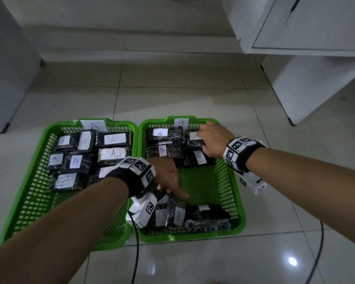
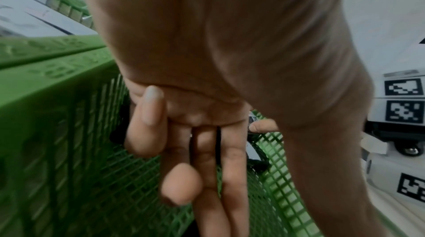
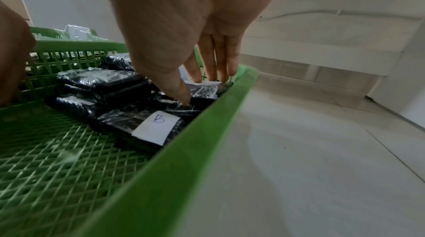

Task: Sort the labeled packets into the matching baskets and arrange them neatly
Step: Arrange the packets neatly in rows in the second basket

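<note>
Two green baskets stand side by side on the floor. The left basket (image 1: 39, 140) bears an A tag and holds several black packets labelled A (image 1: 113, 139). The right basket (image 1: 236, 201) bears a B tag; B packets lie along its far side, and others (image 1: 177, 216) lie at its near edge. My right hand (image 1: 210, 138) (image 3: 200, 88) has straight fingers and the thumb resting on the far-right packet (image 1: 194, 141) (image 3: 207, 90); another B packet (image 3: 156, 128) lies nearer. My left hand (image 1: 169, 181) (image 2: 207, 177) hovers over the near packets, fingers mostly extended, holding nothing.
A white cabinet (image 1: 316, 78) stands at the back right and a grey cabinet (image 1: 8, 68) at the left. A black cable (image 1: 136, 259) runs over the tiled floor in front of the baskets. The middle of the B basket shows bare mesh (image 1: 201, 181).
</note>
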`<state>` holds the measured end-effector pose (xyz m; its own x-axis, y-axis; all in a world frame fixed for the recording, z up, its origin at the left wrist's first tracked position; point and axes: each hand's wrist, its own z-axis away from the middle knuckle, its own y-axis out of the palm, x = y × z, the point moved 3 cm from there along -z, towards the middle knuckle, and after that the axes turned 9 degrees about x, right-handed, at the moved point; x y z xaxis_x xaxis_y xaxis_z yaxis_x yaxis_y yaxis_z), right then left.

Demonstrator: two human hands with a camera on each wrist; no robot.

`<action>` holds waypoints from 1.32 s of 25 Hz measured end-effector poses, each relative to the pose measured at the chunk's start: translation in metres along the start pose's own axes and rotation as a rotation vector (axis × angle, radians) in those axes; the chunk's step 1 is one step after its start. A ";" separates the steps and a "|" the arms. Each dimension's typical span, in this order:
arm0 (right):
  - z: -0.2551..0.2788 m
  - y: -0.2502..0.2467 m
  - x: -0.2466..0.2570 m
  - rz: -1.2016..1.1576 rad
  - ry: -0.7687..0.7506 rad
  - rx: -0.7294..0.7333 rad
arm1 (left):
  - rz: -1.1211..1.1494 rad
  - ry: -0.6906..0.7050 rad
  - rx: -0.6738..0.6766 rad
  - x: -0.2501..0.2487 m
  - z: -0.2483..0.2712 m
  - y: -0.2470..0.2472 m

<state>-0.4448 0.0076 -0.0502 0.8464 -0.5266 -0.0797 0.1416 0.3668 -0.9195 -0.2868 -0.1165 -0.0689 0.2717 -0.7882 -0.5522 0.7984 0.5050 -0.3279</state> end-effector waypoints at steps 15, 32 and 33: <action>0.054 0.018 0.056 -0.698 -0.102 0.280 | 0.234 0.103 -0.242 -0.004 0.012 -0.025; 0.058 0.007 0.008 -1.009 0.256 0.136 | -0.101 -0.033 -0.230 -0.025 -0.014 0.019; 0.058 0.007 0.008 -1.010 0.253 0.129 | -0.061 -0.014 -0.183 -0.026 -0.018 0.021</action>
<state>-0.4070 0.0499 -0.0349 0.1744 -0.7732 0.6098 0.7885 -0.2612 -0.5568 -0.2861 -0.0793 -0.0753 0.2345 -0.8236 -0.5164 0.7032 0.5105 -0.4948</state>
